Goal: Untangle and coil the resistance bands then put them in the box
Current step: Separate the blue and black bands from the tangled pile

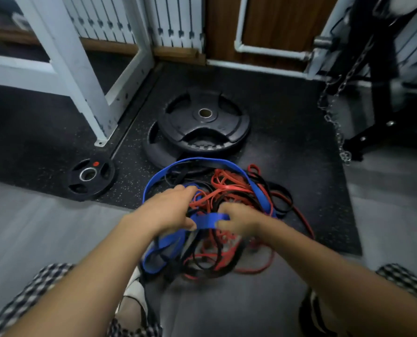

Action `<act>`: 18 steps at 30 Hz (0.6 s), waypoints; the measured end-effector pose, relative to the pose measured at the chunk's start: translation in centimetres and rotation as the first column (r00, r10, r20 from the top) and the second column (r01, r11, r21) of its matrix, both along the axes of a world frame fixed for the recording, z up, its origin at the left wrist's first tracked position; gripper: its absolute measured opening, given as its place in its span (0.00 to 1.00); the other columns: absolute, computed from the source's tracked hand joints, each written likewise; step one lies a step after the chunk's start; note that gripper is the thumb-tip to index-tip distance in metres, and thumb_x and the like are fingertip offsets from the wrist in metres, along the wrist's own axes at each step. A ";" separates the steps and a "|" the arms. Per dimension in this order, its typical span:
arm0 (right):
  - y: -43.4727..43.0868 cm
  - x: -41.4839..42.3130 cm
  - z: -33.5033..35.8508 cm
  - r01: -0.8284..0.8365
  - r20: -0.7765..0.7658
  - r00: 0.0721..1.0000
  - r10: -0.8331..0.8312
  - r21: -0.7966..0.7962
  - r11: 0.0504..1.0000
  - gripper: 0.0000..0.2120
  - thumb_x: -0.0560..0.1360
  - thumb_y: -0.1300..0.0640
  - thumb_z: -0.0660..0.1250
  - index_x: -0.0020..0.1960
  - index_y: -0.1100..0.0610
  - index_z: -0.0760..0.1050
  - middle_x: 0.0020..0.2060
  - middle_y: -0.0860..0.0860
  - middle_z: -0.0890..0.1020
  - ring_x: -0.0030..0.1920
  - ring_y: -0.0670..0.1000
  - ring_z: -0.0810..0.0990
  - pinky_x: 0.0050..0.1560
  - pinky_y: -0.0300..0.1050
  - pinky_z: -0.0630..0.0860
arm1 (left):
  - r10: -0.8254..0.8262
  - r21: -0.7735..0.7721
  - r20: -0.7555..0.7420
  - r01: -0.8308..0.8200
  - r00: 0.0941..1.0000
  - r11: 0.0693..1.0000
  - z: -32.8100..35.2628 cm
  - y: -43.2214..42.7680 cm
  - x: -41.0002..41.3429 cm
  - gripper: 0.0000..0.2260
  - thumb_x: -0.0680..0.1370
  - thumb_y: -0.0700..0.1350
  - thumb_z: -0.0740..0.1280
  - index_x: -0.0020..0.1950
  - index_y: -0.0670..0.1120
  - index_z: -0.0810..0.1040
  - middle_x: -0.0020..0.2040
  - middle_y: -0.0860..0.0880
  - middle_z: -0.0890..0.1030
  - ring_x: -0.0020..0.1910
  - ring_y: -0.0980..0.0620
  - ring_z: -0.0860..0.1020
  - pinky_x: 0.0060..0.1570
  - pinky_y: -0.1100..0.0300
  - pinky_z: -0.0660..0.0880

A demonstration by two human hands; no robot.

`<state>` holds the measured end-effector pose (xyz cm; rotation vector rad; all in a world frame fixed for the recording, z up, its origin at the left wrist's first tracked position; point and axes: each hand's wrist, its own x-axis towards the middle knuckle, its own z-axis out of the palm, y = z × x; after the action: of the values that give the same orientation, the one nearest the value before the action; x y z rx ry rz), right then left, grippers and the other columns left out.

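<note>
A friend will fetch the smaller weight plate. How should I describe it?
Find the white frame standing on the black rubber mat. Close by its foot lies the small plate, flat and alone. Unlike the two big stacked plates, it has a red dot and a shiny centre ring.

Bands (pixel 229 188) on floor (pixel 287 113) before stacked plates (pixel 203 124); small plate (pixel 90 178) left.

A dark speckled rubber mat (pixel 287 113) fills the middle of the frame, bordered by smooth grey floor (pixel 32 227) at lower left and right. At centre the tangle of resistance bands (pixel 229 188) straddles both, its blue band (pixel 202 161) looping towards two stacked black weight plates (pixel 203 127). A small plate (pixel 90 177) lies at the mat's left edge, near a white frame foot (pixel 101 141).
</note>
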<state>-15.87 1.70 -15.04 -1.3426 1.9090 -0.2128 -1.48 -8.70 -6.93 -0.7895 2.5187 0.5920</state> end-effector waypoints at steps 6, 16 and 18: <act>3.6 1.3 13.9 0.489 0.621 0.764 -0.174 -0.382 0.784 0.10 0.65 0.52 0.68 0.35 0.55 0.67 0.29 0.50 0.73 0.30 0.44 0.71 0.32 0.37 0.68 | 0.341 0.500 -0.518 -0.045 0.785 0.865 1.9 4.1 -2.1 0.38 0.65 0.39 0.77 0.69 0.50 0.61 0.64 0.50 0.71 0.63 0.58 0.72 0.61 0.62 0.70; 5.1 -2.2 15.6 0.783 0.832 0.508 -0.223 -0.339 0.521 0.03 0.75 0.56 0.66 0.46 0.56 0.74 0.30 0.45 0.76 0.26 0.40 0.71 0.31 0.34 0.68 | 0.740 0.796 -0.476 -0.126 0.476 0.593 2.4 6.8 -5.6 0.08 0.73 0.33 0.68 0.39 0.45 0.74 0.27 0.54 0.74 0.27 0.59 0.70 0.31 0.65 0.68; 4.9 -3.8 14.2 0.808 0.809 0.481 -0.337 -0.259 0.530 0.07 0.77 0.54 0.62 0.53 0.55 0.73 0.38 0.47 0.78 0.32 0.41 0.76 0.38 0.38 0.72 | 0.881 0.899 -0.374 -0.121 0.290 0.421 3.2 5.6 -6.3 0.10 0.73 0.31 0.65 0.41 0.45 0.72 0.25 0.53 0.72 0.25 0.57 0.68 0.29 0.62 0.67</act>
<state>-19.66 6.64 -0.85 -0.6317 1.5839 -1.6389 -7.78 -3.12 -3.71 -1.2632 2.0531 2.7194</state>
